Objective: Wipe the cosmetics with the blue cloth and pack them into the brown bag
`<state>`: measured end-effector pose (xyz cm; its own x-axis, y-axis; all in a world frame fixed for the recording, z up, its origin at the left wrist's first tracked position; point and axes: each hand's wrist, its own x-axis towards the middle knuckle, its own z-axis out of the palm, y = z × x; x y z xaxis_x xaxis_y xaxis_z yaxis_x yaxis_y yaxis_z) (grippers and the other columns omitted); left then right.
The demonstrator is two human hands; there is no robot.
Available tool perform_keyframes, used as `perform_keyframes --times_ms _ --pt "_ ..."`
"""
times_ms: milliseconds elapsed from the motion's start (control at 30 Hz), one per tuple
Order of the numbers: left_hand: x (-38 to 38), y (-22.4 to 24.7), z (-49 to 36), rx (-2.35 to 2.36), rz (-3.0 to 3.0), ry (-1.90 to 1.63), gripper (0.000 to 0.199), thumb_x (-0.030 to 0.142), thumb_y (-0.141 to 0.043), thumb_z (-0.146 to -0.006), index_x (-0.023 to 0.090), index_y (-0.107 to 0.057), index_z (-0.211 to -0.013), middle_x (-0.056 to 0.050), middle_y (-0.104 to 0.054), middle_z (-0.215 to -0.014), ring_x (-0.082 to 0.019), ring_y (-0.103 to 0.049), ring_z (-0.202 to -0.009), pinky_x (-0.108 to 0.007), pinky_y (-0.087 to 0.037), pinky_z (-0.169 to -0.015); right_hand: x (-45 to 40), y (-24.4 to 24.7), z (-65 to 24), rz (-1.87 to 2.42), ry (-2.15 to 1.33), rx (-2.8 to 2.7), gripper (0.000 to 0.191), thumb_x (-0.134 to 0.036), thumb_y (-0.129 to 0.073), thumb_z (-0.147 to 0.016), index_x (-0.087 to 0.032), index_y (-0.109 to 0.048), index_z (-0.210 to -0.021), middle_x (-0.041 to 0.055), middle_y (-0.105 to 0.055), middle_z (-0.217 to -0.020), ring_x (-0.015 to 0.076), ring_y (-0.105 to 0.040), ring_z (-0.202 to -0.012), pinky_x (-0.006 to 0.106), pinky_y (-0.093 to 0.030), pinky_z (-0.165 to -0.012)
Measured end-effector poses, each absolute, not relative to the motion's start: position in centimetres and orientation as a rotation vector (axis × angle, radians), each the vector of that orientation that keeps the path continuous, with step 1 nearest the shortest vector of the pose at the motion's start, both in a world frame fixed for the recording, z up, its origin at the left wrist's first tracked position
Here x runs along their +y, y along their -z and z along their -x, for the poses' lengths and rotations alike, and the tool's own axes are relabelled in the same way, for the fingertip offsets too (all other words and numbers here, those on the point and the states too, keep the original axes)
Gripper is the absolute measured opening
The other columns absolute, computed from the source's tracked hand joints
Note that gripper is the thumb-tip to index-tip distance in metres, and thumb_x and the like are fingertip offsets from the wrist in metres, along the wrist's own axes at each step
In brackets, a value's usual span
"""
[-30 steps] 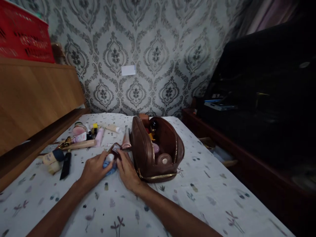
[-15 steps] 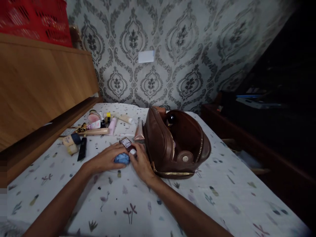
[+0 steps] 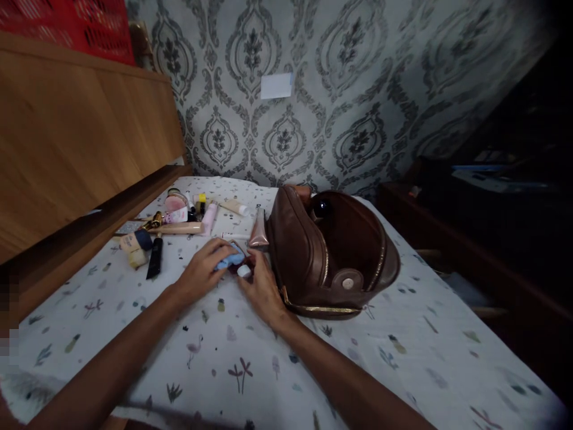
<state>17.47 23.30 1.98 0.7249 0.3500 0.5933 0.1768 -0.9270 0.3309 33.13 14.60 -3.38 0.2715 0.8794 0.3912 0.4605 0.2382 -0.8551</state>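
My left hand (image 3: pixel 201 273) is closed on a crumpled blue cloth (image 3: pixel 231 257), which presses against a small bottle with a white cap (image 3: pixel 243 271). The cloth and fingers cover most of the bottle's dark red, patterned body. Pinched around the bottle's side, my right hand (image 3: pixel 263 291) rests low over the sheet. Just right of it stands a brown leather toiletry bag (image 3: pixel 293 251), unzipped, with a dark round-topped item (image 3: pixel 322 208) inside. Beyond my hands lies a pinkish-brown squeeze tube (image 3: pixel 259 230), close to the bag's left side.
To the left are several cosmetics, including a pink tube (image 3: pixel 209 219), a black tube (image 3: pixel 154 257) and a jar with a dark blue lid (image 3: pixel 142 240). A wooden cabinet (image 3: pixel 89 119) borders the left, with a red basket (image 3: pixel 98 27) on top. Patterned wallpaper (image 3: pixel 286 143) closes the back.
My left hand has brought the blue cloth up from beneath the palm onto the bottle, covering its patterned face. My right hand still grips the bottle. The view has tilted down slightly.
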Motion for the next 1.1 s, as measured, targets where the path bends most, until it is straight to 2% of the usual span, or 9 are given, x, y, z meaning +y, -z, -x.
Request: perform_keyframes --times_ms 167,367,533,633,800,967,1100 --pt "23.0 -0.6 -18.6 0.278 -2.862 -0.898 0.029 0.009 -0.045 -0.091 0.018 -0.063 -0.112 -0.012 -0.062 -0.112 -0.024 -0.058 -0.106 -0.04 -0.05 -0.092 14.6 3.4 -33.3 1.39 -0.422 -1.386 0.056 -0.013 -0.06 -0.076 -0.018 -0.045 -0.129 0.0125 -0.061 -0.121 0.0258 -0.06 -0.113 0.044 -0.048 -0.101" --pt "24.8 -0.3 -17.4 0.678 -2.801 -0.912 0.034 0.008 -0.047 -0.088 0.02 -0.062 -0.116 -0.009 -0.061 -0.116 -0.024 -0.058 -0.108 -0.039 -0.05 -0.094 14.6 3.4 -33.2 1.408 -0.426 -1.38 0.059 -0.012 -0.061 -0.074 -0.018 -0.046 -0.13 0.0107 -0.064 -0.114 0.0256 -0.062 -0.11 0.044 -0.05 -0.1" --pt "25.9 -0.2 -16.7 0.89 -2.605 -0.97 0.03 0.014 -0.046 -0.09 0.02 -0.061 -0.116 -0.007 -0.063 -0.111 -0.023 -0.059 -0.107 -0.038 -0.048 -0.095 14.2 2.5 -33.2 1.381 -0.374 -1.426 0.056 -0.007 -0.056 -0.074 -0.019 -0.05 -0.128 0.0112 -0.062 -0.124 0.0251 -0.06 -0.116 0.042 -0.048 -0.103" --pt "25.8 -0.5 -16.8 0.849 -2.564 -1.029 0.03 0.012 -0.046 -0.089 0.019 -0.061 -0.114 -0.007 -0.063 -0.109 -0.023 -0.058 -0.108 -0.04 -0.048 -0.096 14.0 2.2 -33.2 1.369 -0.36 -1.465 0.058 -0.005 -0.054 -0.074 -0.021 -0.051 -0.13 0.0098 -0.063 -0.125 0.0249 -0.06 -0.117 0.043 -0.048 -0.103" --pt "24.6 -1.0 -17.2 0.616 -2.712 -1.062 0.041 0.005 -0.047 -0.081 0.019 -0.063 -0.116 -0.009 -0.06 -0.114 -0.024 -0.054 -0.112 -0.042 -0.046 -0.1 14.1 2.4 -33.0 1.312 -0.34 -1.501 0.063 -0.002 -0.051 -0.075 -0.023 -0.051 -0.134 0.0085 -0.063 -0.127 0.0231 -0.059 -0.119 0.042 -0.048 -0.104" --pt "23.1 -1.5 -17.8 0.382 -2.888 -0.967 0.04 0.004 -0.046 -0.081 0.017 -0.065 -0.113 -0.011 -0.061 -0.112 -0.026 -0.054 -0.109 -0.042 -0.047 -0.096 14.6 3.2 -33.1 1.297 -0.354 -1.448 0.057 -0.013 -0.06 -0.08 -0.021 -0.049 -0.135 0.0119 -0.059 -0.131 0.025 -0.058 -0.118 0.043 -0.05 -0.1" --pt "23.5 -1.5 -17.6 0.499 -2.913 -0.951 0.04 0.004 -0.047 -0.082 0.015 -0.064 -0.116 -0.012 -0.061 -0.113 -0.026 -0.054 -0.109 -0.042 -0.048 -0.096 15.0 3.6 -33.3 1.318 -0.373 -1.381 0.049 -0.017 -0.062 -0.079 -0.019 -0.054 -0.128 0.0118 -0.06 -0.123 0.0246 -0.061 -0.109 0.043 -0.053 -0.093"
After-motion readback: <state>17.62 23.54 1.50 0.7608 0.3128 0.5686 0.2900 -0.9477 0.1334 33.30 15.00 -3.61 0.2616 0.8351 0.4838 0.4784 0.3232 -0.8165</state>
